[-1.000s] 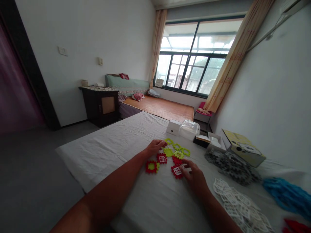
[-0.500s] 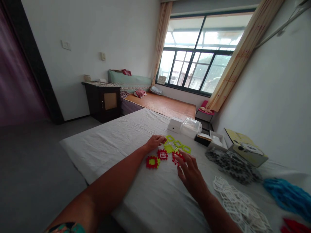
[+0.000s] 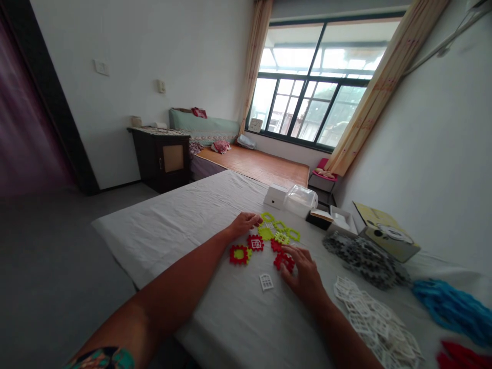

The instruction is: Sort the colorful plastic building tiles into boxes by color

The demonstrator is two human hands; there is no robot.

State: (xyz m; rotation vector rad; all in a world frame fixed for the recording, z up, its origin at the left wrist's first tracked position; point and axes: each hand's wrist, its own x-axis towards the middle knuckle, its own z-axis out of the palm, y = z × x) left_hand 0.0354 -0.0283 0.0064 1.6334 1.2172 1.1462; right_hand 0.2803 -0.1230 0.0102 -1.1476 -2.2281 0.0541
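My right hand (image 3: pixel 303 266) has its thumb and fingers around a red toothed square tile (image 3: pixel 283 261) on the sheet. A loose white window-grid piece (image 3: pixel 266 282) lies left of that hand. My left hand (image 3: pixel 248 223) rests beside the yellow-green toothed pieces (image 3: pixel 266 233), fingers loosely bent and partly hidden; no held thing is visible in it. Just below it lies a red tile with a white window insert (image 3: pixel 255 243). Nearer to me is a red tile with a yellow-green middle (image 3: pixel 239 254).
Grey toothed pieces (image 3: pixel 369 261), white window-grid pieces (image 3: pixel 372 323) and blue pieces (image 3: pixel 453 310) lie in piles at right. Beyond are a yellow box (image 3: pixel 384 230), a clear plastic container (image 3: pixel 302 200) and a white box (image 3: pixel 275 196). The table's left edge borders the floor.
The white window-grid piece now lies loose on the sheet, left of my right hand. The red tile at my right hand shows without it. My left hand stays almost in place.
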